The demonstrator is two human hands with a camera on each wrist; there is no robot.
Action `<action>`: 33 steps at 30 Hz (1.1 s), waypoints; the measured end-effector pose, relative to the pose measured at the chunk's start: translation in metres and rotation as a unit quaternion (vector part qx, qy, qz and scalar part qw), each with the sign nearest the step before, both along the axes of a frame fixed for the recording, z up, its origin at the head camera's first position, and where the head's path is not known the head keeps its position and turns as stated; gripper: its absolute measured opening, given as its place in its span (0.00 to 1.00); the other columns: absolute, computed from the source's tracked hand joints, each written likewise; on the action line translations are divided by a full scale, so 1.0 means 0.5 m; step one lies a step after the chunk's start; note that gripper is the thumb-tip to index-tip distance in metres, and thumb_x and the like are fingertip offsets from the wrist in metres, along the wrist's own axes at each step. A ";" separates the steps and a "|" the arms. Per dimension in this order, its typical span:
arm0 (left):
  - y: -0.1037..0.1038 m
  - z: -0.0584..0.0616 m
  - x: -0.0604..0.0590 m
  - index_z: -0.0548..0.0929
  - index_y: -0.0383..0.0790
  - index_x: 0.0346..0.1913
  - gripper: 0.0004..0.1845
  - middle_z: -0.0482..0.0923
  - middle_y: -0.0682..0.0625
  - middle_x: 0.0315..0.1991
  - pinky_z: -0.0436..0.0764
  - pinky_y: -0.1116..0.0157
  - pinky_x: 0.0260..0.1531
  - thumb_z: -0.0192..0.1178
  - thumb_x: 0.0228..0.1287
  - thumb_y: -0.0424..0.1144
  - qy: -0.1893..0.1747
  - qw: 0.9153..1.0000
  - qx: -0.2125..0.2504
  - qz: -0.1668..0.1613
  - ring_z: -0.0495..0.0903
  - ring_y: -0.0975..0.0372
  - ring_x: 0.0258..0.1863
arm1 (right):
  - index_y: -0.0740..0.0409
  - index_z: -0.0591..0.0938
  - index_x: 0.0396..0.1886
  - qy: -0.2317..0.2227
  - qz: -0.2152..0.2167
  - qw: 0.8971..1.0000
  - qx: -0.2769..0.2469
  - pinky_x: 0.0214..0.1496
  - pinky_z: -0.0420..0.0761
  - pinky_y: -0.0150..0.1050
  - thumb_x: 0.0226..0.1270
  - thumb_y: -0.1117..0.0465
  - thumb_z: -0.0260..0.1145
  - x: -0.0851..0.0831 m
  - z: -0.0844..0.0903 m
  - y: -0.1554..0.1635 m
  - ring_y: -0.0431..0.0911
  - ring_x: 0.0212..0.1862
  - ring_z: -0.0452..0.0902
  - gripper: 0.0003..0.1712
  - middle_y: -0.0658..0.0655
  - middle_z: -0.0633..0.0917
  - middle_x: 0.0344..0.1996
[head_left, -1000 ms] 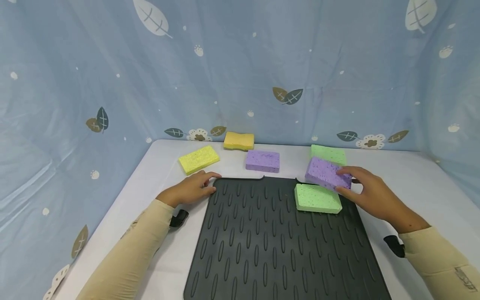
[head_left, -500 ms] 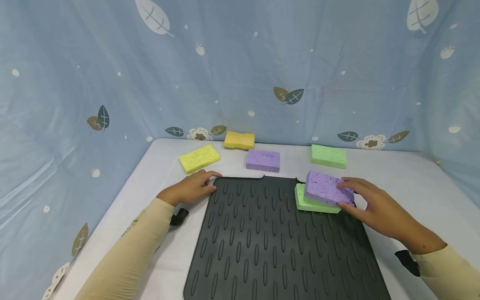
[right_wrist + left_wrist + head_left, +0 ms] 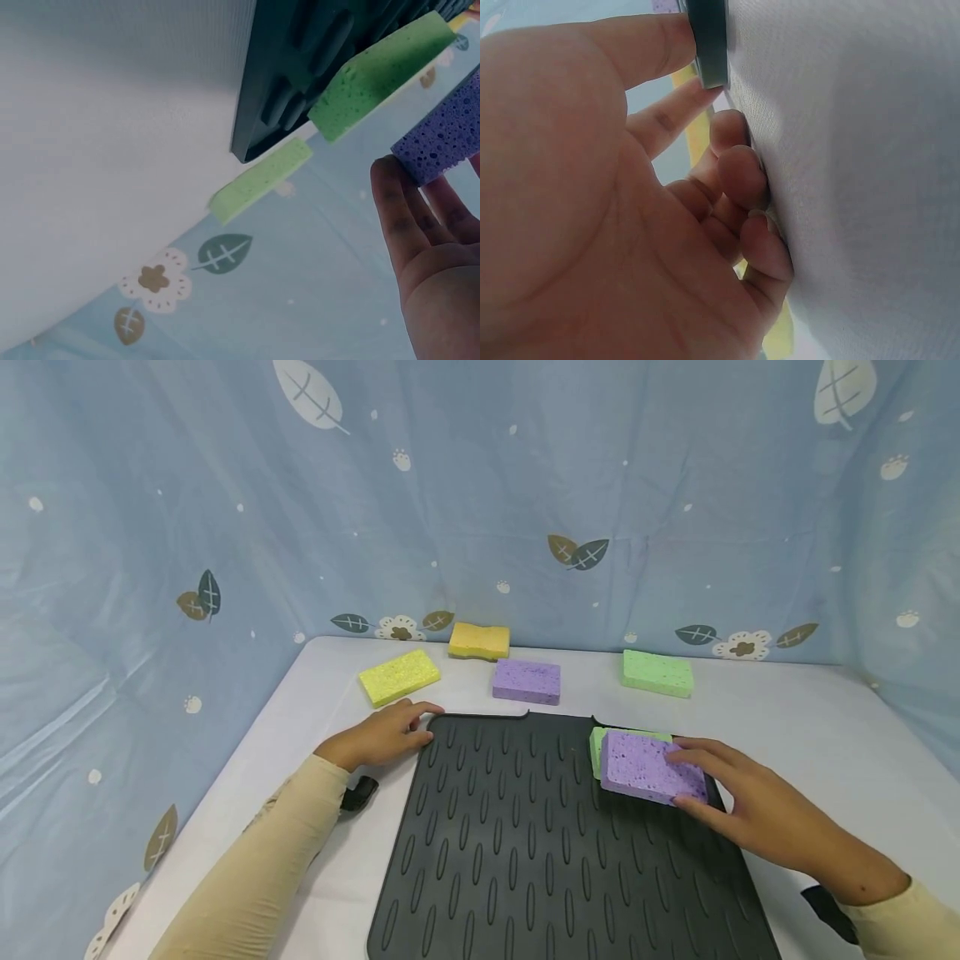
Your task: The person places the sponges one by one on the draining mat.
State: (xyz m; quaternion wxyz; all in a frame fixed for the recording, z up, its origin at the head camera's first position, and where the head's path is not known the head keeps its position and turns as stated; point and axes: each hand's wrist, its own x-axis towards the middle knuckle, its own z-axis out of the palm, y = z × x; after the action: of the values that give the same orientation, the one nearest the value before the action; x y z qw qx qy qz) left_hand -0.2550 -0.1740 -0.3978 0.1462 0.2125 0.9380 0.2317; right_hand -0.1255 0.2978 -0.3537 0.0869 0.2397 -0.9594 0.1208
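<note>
My right hand [image 3: 757,797] grips a purple sponge [image 3: 645,764] by its right end, thumb on the near side and fingers on the far side. The held sponge [image 3: 442,131] is raised off the mat in the right wrist view. Behind it, partly hidden in the head view, a light green sponge [image 3: 382,71] lies on the black ridged rubber mat [image 3: 525,843] near its far right corner. At the far left corner my left hand [image 3: 382,735] pinches the mat's edge [image 3: 711,45] between thumb and index finger. Its other fingers curl against the white cloth.
Along the back of the table lie a yellow sponge [image 3: 399,678], a wavy golden-yellow sponge [image 3: 478,642], another purple sponge [image 3: 527,682] and a second green sponge [image 3: 657,673]. A blue leaf-printed curtain [image 3: 480,502] stands behind the white tabletop [image 3: 810,718].
My right hand has brought the purple sponge toward me, from in front of the back green sponge to over the near side of the one on the mat. The left hand stays put.
</note>
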 end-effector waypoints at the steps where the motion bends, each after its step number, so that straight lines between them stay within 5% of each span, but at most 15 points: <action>1: 0.000 0.000 0.001 0.70 0.53 0.71 0.24 0.71 0.47 0.41 0.70 0.61 0.37 0.56 0.75 0.45 -0.001 1.000 0.000 0.001 0.70 0.58 0.38 | 0.48 0.78 0.62 -0.001 0.000 1.000 0.001 0.51 0.81 0.59 0.60 0.47 0.75 0.004 0.000 0.000 0.60 0.61 0.76 0.31 0.60 0.76 0.65; 9: 0.001 0.001 0.001 0.70 0.52 0.71 0.24 0.71 0.47 0.41 0.71 0.60 0.38 0.56 0.75 0.45 0.001 1.000 -0.001 0.002 0.70 0.58 0.38 | 0.43 0.78 0.63 0.020 0.009 0.999 0.024 0.51 0.82 0.54 0.60 0.44 0.75 0.032 -0.007 0.002 0.53 0.59 0.78 0.32 0.53 0.77 0.63; 13: 0.002 0.000 0.000 0.70 0.53 0.71 0.24 0.71 0.47 0.41 0.71 0.60 0.38 0.56 0.75 0.45 0.001 1.000 -0.001 0.001 0.70 0.58 0.38 | 0.39 0.79 0.62 0.028 0.010 0.999 0.026 0.57 0.78 0.31 0.58 0.43 0.75 0.044 -0.013 0.003 0.49 0.59 0.77 0.32 0.49 0.77 0.62; 16: 0.002 0.000 0.001 0.70 0.53 0.71 0.24 0.71 0.47 0.42 0.71 0.60 0.38 0.56 0.75 0.45 0.001 1.000 -0.001 0.001 0.70 0.58 0.38 | 0.38 0.79 0.61 0.035 0.014 0.999 0.026 0.57 0.74 0.24 0.56 0.42 0.77 0.052 -0.018 0.002 0.47 0.58 0.77 0.32 0.48 0.78 0.61; 23: 0.003 0.001 0.003 0.70 0.52 0.71 0.24 0.71 0.47 0.40 0.70 0.61 0.38 0.56 0.75 0.45 0.009 1.000 -0.003 0.000 0.70 0.58 0.37 | 0.37 0.79 0.61 0.032 0.023 0.998 0.038 0.49 0.84 0.47 0.54 0.44 0.78 0.063 -0.031 0.001 0.48 0.56 0.80 0.33 0.49 0.78 0.61; 33: 0.003 0.001 0.003 0.71 0.52 0.71 0.23 0.70 0.48 0.39 0.70 0.61 0.36 0.56 0.75 0.44 0.011 1.000 -0.001 0.002 0.69 0.58 0.36 | 0.41 0.79 0.61 0.027 0.036 0.998 0.047 0.47 0.84 0.47 0.53 0.45 0.79 0.069 -0.048 0.006 0.48 0.55 0.81 0.35 0.49 0.79 0.61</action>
State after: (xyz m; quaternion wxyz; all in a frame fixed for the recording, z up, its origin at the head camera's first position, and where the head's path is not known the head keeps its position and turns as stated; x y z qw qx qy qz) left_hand -0.2532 -0.1723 -0.3972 0.1357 0.2126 0.9403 0.2285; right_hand -0.0912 0.3010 -0.3779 0.0974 0.2813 -0.9520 0.0717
